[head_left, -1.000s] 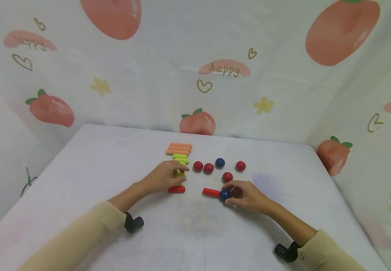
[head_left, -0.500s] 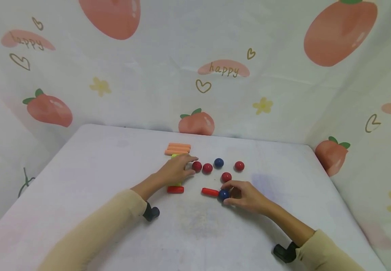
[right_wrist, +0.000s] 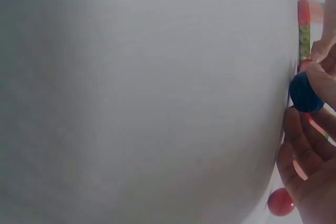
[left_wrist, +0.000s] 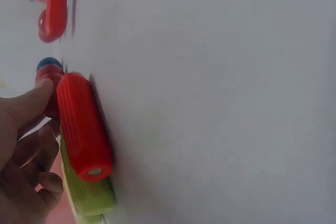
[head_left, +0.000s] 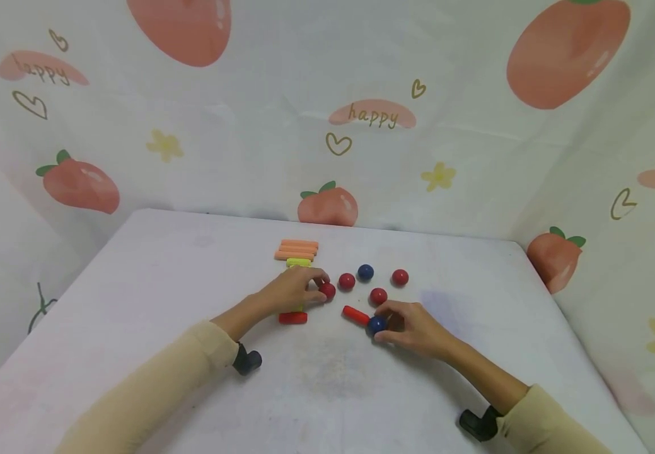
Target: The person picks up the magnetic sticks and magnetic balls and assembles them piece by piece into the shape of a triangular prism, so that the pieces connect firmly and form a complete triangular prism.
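In the head view my left hand (head_left: 293, 290) pinches a red ball (head_left: 328, 291) between thumb and fingers. That hand hides part of the yellow-green sticks (head_left: 299, 261) beside it. A short red stick (head_left: 293, 318) lies just in front of them, and it shows large as a red ridged stick (left_wrist: 84, 129) in the left wrist view. My right hand (head_left: 415, 328) holds a blue ball (head_left: 376, 325) by its thumb and fingers. Against this ball lies the end of another red stick (head_left: 356, 314); whether they are joined I cannot tell.
Several orange sticks (head_left: 297, 250) lie in a row behind the yellow-green ones. Between and beyond the hands are a red ball (head_left: 347, 281), a second blue ball (head_left: 365, 272) and more red balls, one near the right hand (head_left: 379, 296), another farther right.
My left hand has moved right from above the sticks to a red ball and drawn it slightly nearer. The red stick at the blue ball has turned, its left end swinging away from me.
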`<state>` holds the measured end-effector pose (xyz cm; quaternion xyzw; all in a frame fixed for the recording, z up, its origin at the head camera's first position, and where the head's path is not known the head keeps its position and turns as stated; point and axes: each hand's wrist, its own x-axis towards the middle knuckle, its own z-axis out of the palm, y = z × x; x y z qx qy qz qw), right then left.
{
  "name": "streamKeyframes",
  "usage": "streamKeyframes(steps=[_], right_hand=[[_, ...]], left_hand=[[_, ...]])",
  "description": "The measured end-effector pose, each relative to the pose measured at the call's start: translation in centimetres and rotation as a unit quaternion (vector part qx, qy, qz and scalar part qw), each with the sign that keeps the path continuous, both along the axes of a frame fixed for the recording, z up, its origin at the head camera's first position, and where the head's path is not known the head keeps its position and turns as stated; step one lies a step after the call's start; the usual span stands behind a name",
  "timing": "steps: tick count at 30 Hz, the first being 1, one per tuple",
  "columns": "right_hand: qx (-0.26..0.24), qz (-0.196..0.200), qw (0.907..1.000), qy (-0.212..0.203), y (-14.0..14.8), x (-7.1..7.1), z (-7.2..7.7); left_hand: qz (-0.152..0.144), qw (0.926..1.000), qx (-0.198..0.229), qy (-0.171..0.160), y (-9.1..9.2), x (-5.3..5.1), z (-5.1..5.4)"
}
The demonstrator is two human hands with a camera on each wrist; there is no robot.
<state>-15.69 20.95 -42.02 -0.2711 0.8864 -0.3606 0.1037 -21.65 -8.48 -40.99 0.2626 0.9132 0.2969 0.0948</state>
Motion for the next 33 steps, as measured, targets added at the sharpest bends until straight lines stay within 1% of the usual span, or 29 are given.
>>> streamKeyframes(steps=[5, 7, 9, 13, 21, 23, 26, 30, 33], right_hand=[[0.007, -0.013, 0.9999, 0.006, 0.1, 0.1, 0.1], [0.007, -0.013, 0.9999, 0.007, 0.1, 0.1, 0.0], [0.006, -0.013, 0.9999, 0.009, 0.1, 0.1, 0.0], [0.004, -0.007, 0.9999, 0.007, 0.1, 0.2, 0.0], [0.009, 0.027, 0.9995, 0.016, 0.7, 0.3, 0.1], [0.008, 0.031, 0.9994, 0.015, 0.8, 0.3, 0.1], [0.002, 0.031, 0.9995, 0.006, 0.9, 0.4, 0.1], [-0.002, 0.025, 0.9997, -0.004, 0.8, 0.5, 0.0], [-0.003, 0.022, 0.9997, -0.005, 0.9, 0.5, -0.1]], left_hand=[[-0.038, 0.9991, 0.017, -0.009, 0.5, 1.0, 0.1], [-0.053, 0.9983, 0.024, -0.009, 0.9, 1.2, 0.1], [-0.061, 0.9977, 0.029, -0.007, 1.2, 1.4, 0.1], [-0.063, 0.9975, 0.031, -0.005, 1.7, 1.5, 0.1], [-0.069, 0.9971, 0.030, -0.012, 1.7, 1.5, 0.1], [-0.062, 0.9977, 0.028, -0.008, 1.3, 1.5, 0.2], [-0.043, 0.9984, 0.036, -0.007, 0.3, 1.6, 0.5], [-0.027, 0.9985, 0.047, -0.005, -1.9, 2.1, 0.9], [-0.027, 0.9988, 0.040, 0.001, -3.8, 2.7, 1.0]])
